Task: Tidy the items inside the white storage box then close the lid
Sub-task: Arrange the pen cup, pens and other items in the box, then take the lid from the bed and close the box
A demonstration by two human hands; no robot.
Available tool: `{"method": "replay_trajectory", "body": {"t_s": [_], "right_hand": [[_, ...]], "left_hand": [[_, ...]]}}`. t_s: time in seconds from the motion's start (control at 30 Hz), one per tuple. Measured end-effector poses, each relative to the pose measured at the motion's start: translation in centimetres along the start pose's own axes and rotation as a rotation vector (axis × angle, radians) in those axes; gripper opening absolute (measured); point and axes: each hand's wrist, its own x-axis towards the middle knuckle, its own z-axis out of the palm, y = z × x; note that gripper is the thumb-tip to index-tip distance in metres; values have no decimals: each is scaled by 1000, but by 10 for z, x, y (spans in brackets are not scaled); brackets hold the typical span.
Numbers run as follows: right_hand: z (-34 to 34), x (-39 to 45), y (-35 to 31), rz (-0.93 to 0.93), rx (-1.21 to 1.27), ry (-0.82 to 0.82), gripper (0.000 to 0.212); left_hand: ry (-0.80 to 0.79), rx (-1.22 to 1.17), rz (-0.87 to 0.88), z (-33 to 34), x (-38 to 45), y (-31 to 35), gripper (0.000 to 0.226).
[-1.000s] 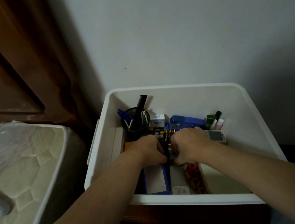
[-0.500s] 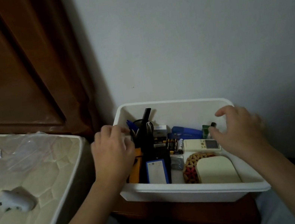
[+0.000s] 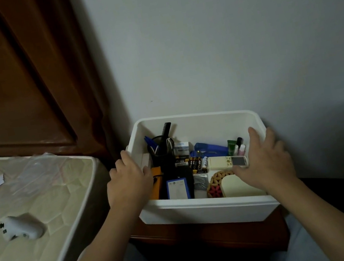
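The white storage box (image 3: pixel 206 210) stands open on a wooden nightstand (image 3: pixel 207 233); no lid is in view. Inside are a black pen cup (image 3: pixel 163 152), a blue stapler (image 3: pixel 210 149), batteries (image 3: pixel 191 163), a cream remote (image 3: pixel 225 162), a blue-edged case (image 3: pixel 178 189), a woven coaster (image 3: pixel 215 183), a cream pad (image 3: pixel 236 187) and small bottles (image 3: pixel 237 146). My left hand (image 3: pixel 127 184) curls over the box's left rim. My right hand (image 3: pixel 266 159) straddles the right wall, thumb inside, fingers spread along the rim.
A mattress (image 3: pixel 40 199) lies at the left with a white game controller (image 3: pixel 20 227) and clear plastic on it. A dark wooden headboard (image 3: pixel 8 78) rises behind it. The box sits close against the grey wall (image 3: pixel 219 41).
Both hands left the middle of the box, where they were working among the items, and moved apart to its left and right rims. The camera has pulled back.
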Motion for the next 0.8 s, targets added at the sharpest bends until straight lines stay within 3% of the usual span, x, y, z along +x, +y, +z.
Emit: {"method": "replay_trajectory", "body": {"t_s": [0.17, 0.27, 0.37, 0.5, 0.6, 0.7, 0.8], "right_hand": [[1, 8, 0, -28, -13, -12, 123], [-5, 6, -3, 8, 22, -26, 111], [-19, -3, -28, -19, 40, 60, 93], [-52, -23, -113, -301, 346, 228, 50], [-74, -55, -194, -544, 585, 300, 21], [-85, -98, -262, -775, 751, 288, 20], [-80, -150, -308, -993, 819, 156, 30]], "left_hand": [[18, -41, -29, -1, 0, 0, 64], [41, -181, -31, -5, -1, -3, 53], [137, -295, -7, -16, -8, -15, 50], [424, -324, 1, -51, -25, -60, 15], [558, -221, -48, -93, -51, -116, 17], [679, -155, -147, -134, -99, -182, 17], [805, -72, -273, -154, -167, -244, 17]]}}
